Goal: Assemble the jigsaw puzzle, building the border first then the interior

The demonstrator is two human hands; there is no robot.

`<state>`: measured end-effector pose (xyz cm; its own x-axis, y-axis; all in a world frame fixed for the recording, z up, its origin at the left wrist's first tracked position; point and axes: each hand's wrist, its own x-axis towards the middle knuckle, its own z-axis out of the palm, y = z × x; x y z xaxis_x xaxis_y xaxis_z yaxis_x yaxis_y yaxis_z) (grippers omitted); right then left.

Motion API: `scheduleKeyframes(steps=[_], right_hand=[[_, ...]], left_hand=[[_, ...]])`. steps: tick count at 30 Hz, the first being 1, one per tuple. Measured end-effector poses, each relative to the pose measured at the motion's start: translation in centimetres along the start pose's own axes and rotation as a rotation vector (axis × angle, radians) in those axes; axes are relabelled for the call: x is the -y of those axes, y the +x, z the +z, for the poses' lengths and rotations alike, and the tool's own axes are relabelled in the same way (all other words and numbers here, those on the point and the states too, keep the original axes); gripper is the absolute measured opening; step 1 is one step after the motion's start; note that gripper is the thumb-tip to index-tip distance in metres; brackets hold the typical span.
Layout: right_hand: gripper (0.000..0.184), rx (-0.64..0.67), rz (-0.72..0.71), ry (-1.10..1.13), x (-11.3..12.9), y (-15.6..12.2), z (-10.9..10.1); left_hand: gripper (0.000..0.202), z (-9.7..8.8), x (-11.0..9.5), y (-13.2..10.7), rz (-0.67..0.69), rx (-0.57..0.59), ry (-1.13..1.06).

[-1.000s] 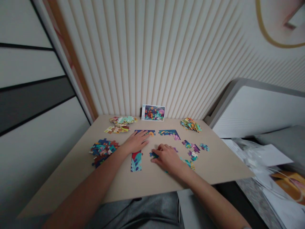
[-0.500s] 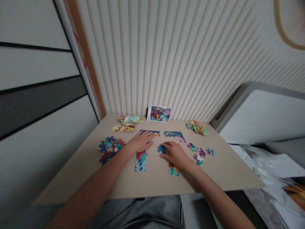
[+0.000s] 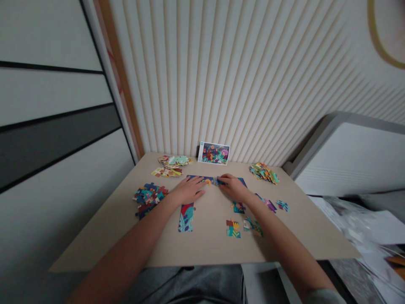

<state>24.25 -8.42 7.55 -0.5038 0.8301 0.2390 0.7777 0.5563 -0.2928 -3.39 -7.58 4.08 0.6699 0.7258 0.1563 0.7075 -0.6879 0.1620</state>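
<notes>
My left hand (image 3: 188, 191) lies flat with fingers apart on a dark blue puzzle strip (image 3: 209, 180) that shows an orange crescent. Below it is a red and teal puzzle section (image 3: 186, 220), its top partly under the hand. My right hand (image 3: 233, 187) bends its fingers over a dark blue puzzle piece (image 3: 218, 181) beside the strip's right end. It covers much of the right puzzle section (image 3: 243, 181). Nearer me are a dark multicoloured piece (image 3: 238, 207), a teal and yellow section (image 3: 233, 228) and a teal and white piece (image 3: 252, 225), partly under my forearm.
A picture card (image 3: 214, 153) leans against the ribbed wall. Puzzle heaps lie at the back left (image 3: 174, 161), left (image 3: 150, 197) and back right (image 3: 264, 173). Purple pieces (image 3: 268, 204) and a blue striped piece (image 3: 282, 205) lie right, near plastic wrapping (image 3: 344, 215).
My right hand has moved up and slightly right, to the right puzzle section. The teal and white piece has shifted toward me and left. My left hand stays on the strip.
</notes>
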Motion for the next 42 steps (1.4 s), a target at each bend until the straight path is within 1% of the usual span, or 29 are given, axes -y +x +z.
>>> scheduleKeyframes(steps=[4, 8, 14, 18, 20, 22, 23, 25, 29, 34, 37, 42], right_hand=[[0.03, 0.06, -0.077, -0.003, -1.5, 2.0, 1.0], [0.029, 0.098, -0.124, 0.011, -2.1, 2.3, 1.6], [0.031, 0.124, -0.178, -0.053, -1.9, 2.3, 1.4], [0.033, 0.141, -0.175, -0.068, -1.7, 2.3, 1.1], [0.04, 0.104, -0.134, -0.041, -2.1, 1.9, 0.9], [0.048, 0.034, -0.064, 0.0, -3.0, 1.3, 0.8], [0.049, 0.003, -0.031, 0.026, -3.6, 0.9, 0.8], [0.047, -0.035, 0.004, 0.086, -4.6, 0.2, 0.9], [0.038, -0.066, -0.02, 0.148, -5.8, -0.4, 1.7], [0.033, -0.092, -0.017, 0.115, -5.9, -0.4, 2.3], [0.032, -0.104, -0.004, 0.094, -5.9, -0.5, 2.4], [0.033, -0.117, -0.007, 0.095, -6.3, -0.6, 2.7]], left_hand=[[0.052, 0.1, 0.5, -0.1, -0.013, -0.001, -0.012], [0.052, 0.3, 0.8, -0.2, -0.023, -0.01, -0.016], [0.052, 0.4, 0.8, -0.3, -0.027, -0.014, -0.014], [0.05, 0.2, 0.6, -0.3, -0.043, -0.031, -0.003], [0.05, 0.1, 0.6, -0.3, -0.047, -0.034, 0.0], [0.049, 0.0, 0.6, -0.3, -0.048, -0.032, 0.001], [0.049, 0.0, 0.5, -0.3, -0.051, -0.032, 0.004], [0.048, -0.1, 0.4, -0.3, -0.055, -0.032, 0.018], [0.046, -0.5, -0.2, -0.4, -0.058, -0.056, 0.055], [0.044, -0.8, -0.6, -0.4, -0.077, -0.081, 0.065], [0.045, -0.6, -0.5, -0.4, -0.078, -0.074, 0.069], [0.046, 0.2, -0.5, -0.2, -0.076, -0.102, 0.067]])
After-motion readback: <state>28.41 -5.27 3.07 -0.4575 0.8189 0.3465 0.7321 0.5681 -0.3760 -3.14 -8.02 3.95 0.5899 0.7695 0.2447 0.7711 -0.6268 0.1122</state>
